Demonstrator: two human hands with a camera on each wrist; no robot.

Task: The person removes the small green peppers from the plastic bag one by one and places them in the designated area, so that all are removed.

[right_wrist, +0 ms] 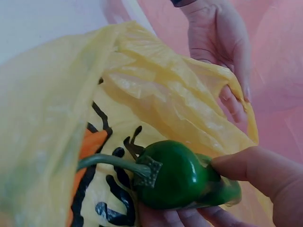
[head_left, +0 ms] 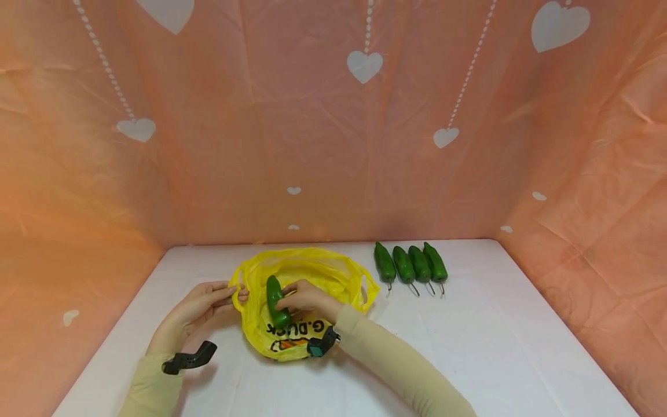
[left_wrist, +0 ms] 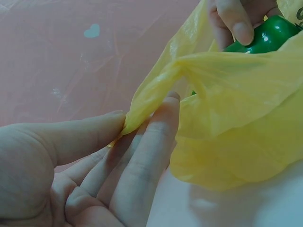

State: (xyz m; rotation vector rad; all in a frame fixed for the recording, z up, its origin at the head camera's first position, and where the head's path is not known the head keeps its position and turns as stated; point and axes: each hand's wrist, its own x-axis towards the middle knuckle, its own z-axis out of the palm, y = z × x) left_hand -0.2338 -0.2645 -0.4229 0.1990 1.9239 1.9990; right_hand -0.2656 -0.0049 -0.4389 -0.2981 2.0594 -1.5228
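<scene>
A yellow plastic bag (head_left: 323,263) lies open-mouthed on the white table, black lettering and an orange print on it. My left hand (head_left: 205,302) pinches the bag's left handle between thumb and fingers; the left wrist view shows the handle (left_wrist: 149,97) drawn tight there. Over the bag's mouth, my right hand (head_left: 307,298) holds a green pepper (head_left: 276,301), thumb on one side and fingers on the other. Its curved stem (right_wrist: 113,161) points into the bag in the right wrist view. Part of the pepper is behind the bag's edge in the left wrist view.
Several green peppers (head_left: 403,264) lie side by side at the table's back right, stems toward the front. The bag's right handle (head_left: 369,289) rests loose near them. Orange cloth with white hearts (head_left: 365,66) walls the white table (head_left: 469,336) at the back and sides.
</scene>
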